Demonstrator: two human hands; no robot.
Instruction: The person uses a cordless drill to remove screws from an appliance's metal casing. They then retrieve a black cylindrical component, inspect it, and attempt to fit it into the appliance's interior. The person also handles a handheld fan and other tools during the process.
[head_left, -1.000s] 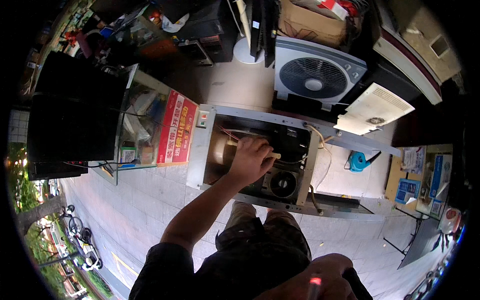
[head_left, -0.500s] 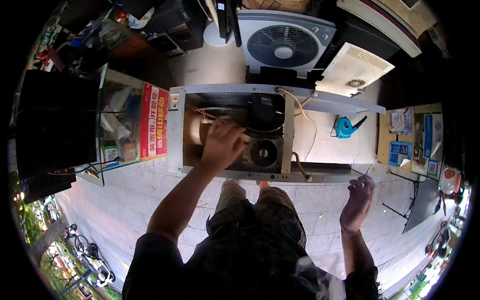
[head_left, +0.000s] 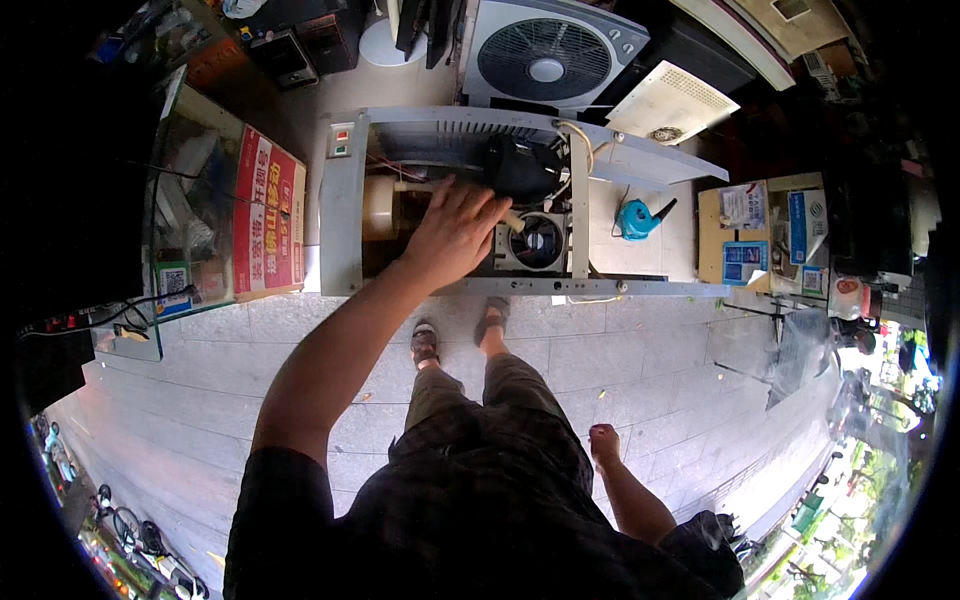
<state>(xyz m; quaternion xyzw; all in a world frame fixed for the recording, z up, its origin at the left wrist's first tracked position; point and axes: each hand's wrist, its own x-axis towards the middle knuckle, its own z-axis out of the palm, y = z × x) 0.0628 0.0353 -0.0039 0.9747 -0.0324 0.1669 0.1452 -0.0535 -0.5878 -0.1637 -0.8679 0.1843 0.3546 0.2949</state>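
Note:
My left hand [head_left: 455,232] reaches over an open metal-framed machine [head_left: 342,215], palm down, with its fingers stretched out and a little apart. Below the fingers the inside is partly hidden. A pale cylinder [head_left: 380,207] sits left of the hand, and a black rounded compressor-like part [head_left: 520,165] lies beyond the fingertips. Close to the fingers, a short pale stub [head_left: 514,221] shows beside a small round fan [head_left: 538,243]. My right hand [head_left: 605,445] hangs low by my right leg with its fingers curled closed; whatever they may hold cannot be made out.
A blue hand blower [head_left: 636,219] lies right of the machine. Behind stand a grey box fan [head_left: 546,70] and a perforated white panel [head_left: 672,105]. Glass cases with a red sign [head_left: 268,215] at left and a wooden-edged display box [head_left: 710,235] at right flank the machine.
The view has shifted, showing the machine higher and my sandalled feet. My left hand stays over the machine, its fingers more stretched. My right hand has dropped from beside the machine and curled.

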